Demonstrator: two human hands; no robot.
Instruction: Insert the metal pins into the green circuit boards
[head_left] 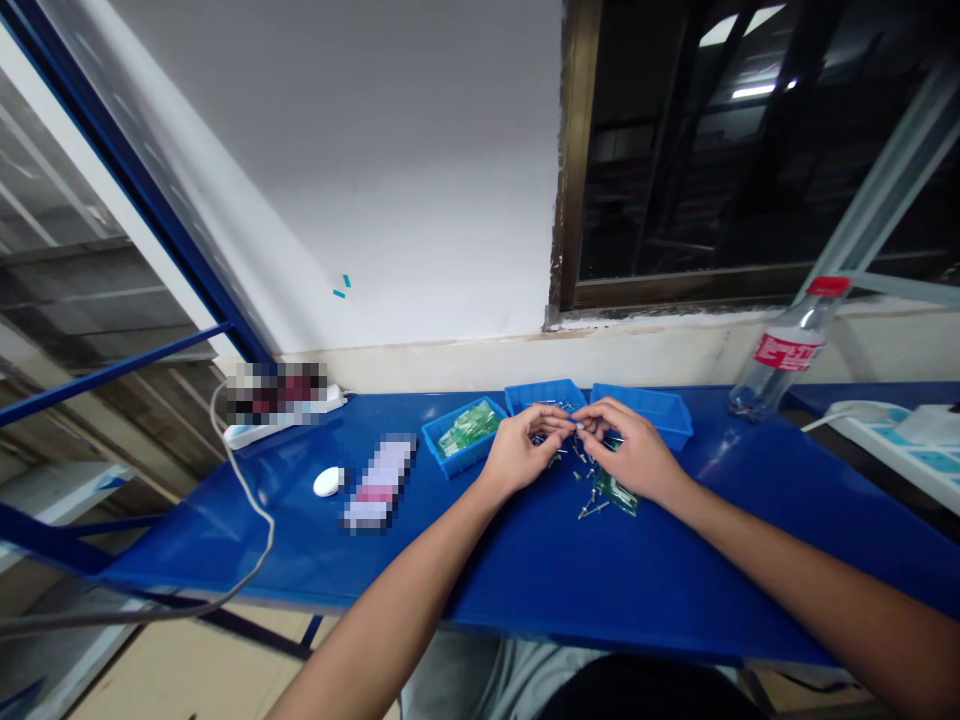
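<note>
My left hand (526,447) and my right hand (631,450) meet above the blue tabletop, fingertips pinched close together. A small pale metal piece (579,426) shows at the fingertips of my right hand; its exact kind is too small to tell. What the left fingers pinch, if anything, is hidden. Beneath and between the hands lie several loose metal fasteners (592,506), thin and shiny like screws or rivets. A green clear packet (618,494) lies under my right hand, partly covered by it.
Behind the hands stand a blue bin (540,396) with metal fasteners and another blue bin (660,415). A third blue bin (459,458) holds green packets. Leftward lie a blurred phone-like slab (381,482), a white round object (327,482) and a cable (264,530). A bottle (787,350) stands right.
</note>
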